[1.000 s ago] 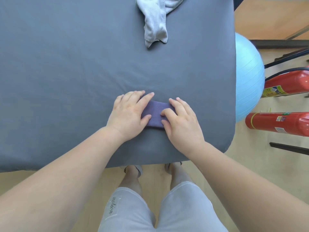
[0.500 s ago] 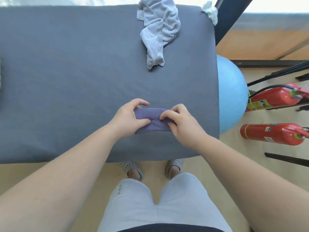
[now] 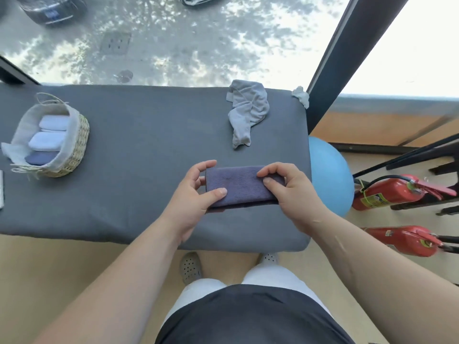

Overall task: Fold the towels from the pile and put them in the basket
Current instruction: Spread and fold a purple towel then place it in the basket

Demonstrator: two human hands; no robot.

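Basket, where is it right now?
In the head view, the basket sits at the left end of the grey table, far left of the purple towel, with folded towels inside.

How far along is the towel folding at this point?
Done: three folded towels lie in the basket. In hand: the left hand and right hand grip a folded purple towel. Left: basket it, then fold the crumpled grey towel.

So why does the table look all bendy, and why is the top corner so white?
Head view: the wide-angle lens bows the edges of the grey table; head view: daylight washes the window out to white at top right; head view: leafy shadows dapple the ground outside; head view: the purple towel, left hand and right hand look sharp.
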